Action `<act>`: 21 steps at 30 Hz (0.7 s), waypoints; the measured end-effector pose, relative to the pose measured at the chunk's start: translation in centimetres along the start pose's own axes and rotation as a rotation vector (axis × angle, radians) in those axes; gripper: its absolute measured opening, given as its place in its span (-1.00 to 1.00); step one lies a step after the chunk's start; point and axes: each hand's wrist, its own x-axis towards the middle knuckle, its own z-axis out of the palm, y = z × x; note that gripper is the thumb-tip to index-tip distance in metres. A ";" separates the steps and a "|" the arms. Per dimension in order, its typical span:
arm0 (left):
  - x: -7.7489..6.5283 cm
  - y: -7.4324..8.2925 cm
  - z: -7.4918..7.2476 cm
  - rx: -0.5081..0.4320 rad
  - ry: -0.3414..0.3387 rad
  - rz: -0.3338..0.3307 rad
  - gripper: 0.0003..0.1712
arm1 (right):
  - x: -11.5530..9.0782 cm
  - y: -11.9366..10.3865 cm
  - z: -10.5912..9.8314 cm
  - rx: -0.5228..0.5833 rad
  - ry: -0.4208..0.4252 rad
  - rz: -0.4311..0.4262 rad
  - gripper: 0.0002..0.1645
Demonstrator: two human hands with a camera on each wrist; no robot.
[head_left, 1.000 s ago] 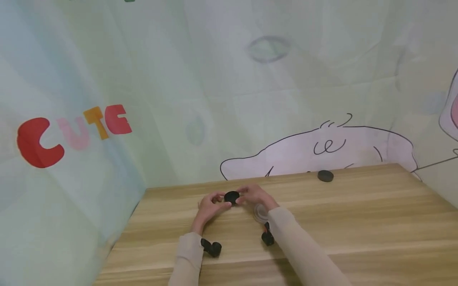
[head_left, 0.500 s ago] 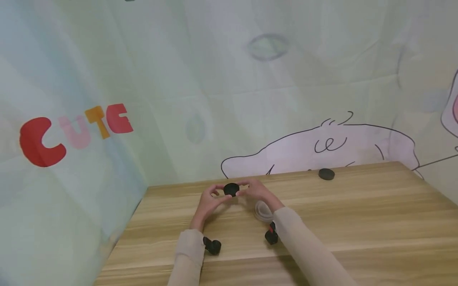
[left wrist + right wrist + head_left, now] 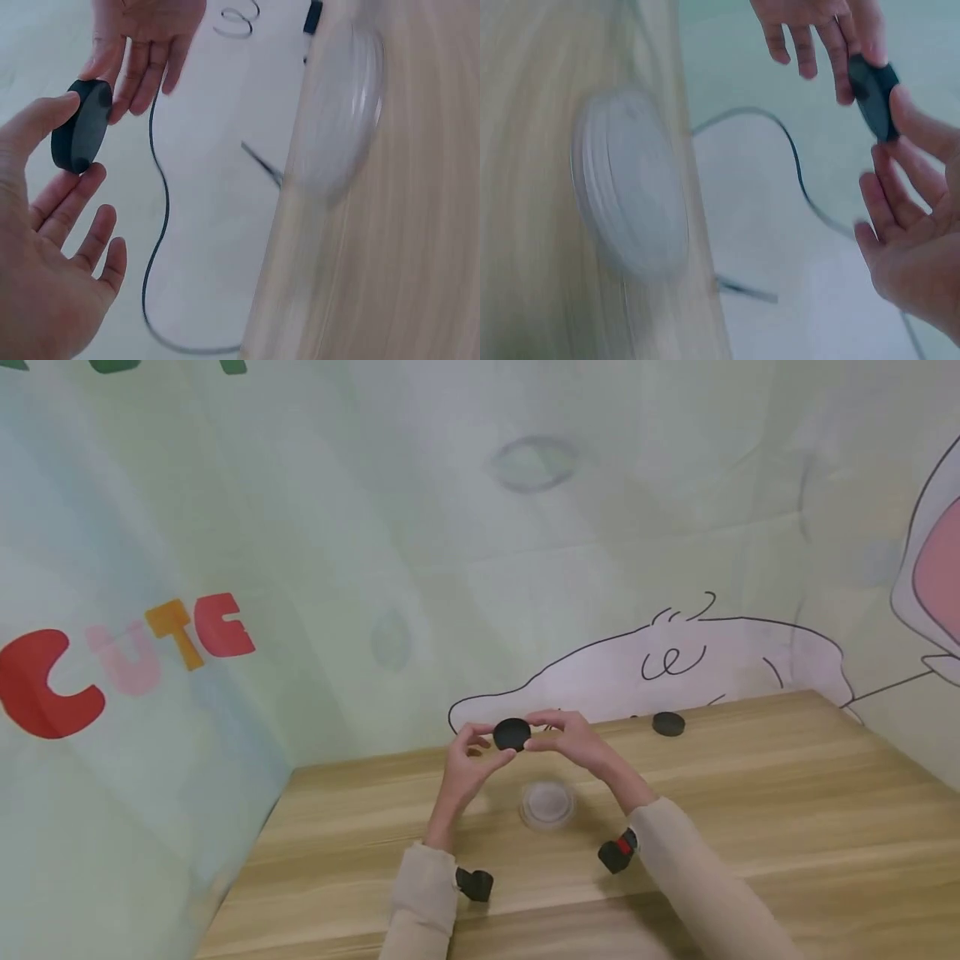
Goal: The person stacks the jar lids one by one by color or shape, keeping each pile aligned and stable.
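Both hands hold a round black disc [image 3: 513,734] above the far part of the table, one at each side. My left hand [image 3: 463,772] pinches its left edge between thumb and fingers. From the right, my right hand [image 3: 576,739] grips the opposite edge the same way. The left wrist view shows the disc [image 3: 84,127] on edge, with a flat greyish face and a thick dark rim. Below the hands, a clear round plastic container [image 3: 548,804] rests on the wood; it blurs in the right wrist view.
A second black disc [image 3: 668,723] lies near the table's back edge, to the right. Small black devices [image 3: 475,885] sit at both wrists, the right one [image 3: 617,853] with a red part. A printed cloth [image 3: 360,568] hangs behind the wooden table [image 3: 750,793].
Both hands have lifted the black disc off the tabletop area, upward and slightly right in the view. The clear container, partly covered by the right wrist before, now shows fully.
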 end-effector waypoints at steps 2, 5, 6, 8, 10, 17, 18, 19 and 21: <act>0.2 -0.1 1.4 -0.030 -0.005 -0.018 -0.57 | -0.4 0.6 -1.3 0.019 -0.022 0.015 -0.42; 0.2 0.2 3.8 -0.074 -0.041 -0.058 -0.55 | -1.3 1.9 -3.4 0.044 -0.050 0.053 -0.39; 0.2 0.3 4.6 -0.079 -0.060 -0.066 -0.54 | -1.8 2.4 -4.1 0.041 -0.051 0.072 -0.38; 0.0 0.3 6.2 -0.088 -0.112 -0.081 -0.54 | -2.7 3.6 -5.4 0.041 -0.068 0.103 -0.39; -0.2 0.5 7.6 -0.101 -0.173 -0.099 -0.53 | -3.5 4.6 -6.6 0.040 -0.094 0.119 -0.43; -1.3 0.3 11.0 -0.155 -0.296 -0.198 -0.54 | -5.9 7.1 -9.4 0.022 -0.222 0.121 -0.45; -1.5 0.4 11.4 -0.156 -0.297 -0.229 -0.54 | -6.2 7.4 -9.7 0.027 -0.238 0.122 -0.46; -1.7 0.4 11.8 -0.158 -0.295 -0.262 -0.54 | -6.5 7.7 -9.9 0.028 -0.255 0.120 -0.46; -2.1 0.6 12.6 -0.172 -0.286 -0.312 -0.54 | -6.9 8.3 -10.3 0.037 -0.281 0.122 -0.47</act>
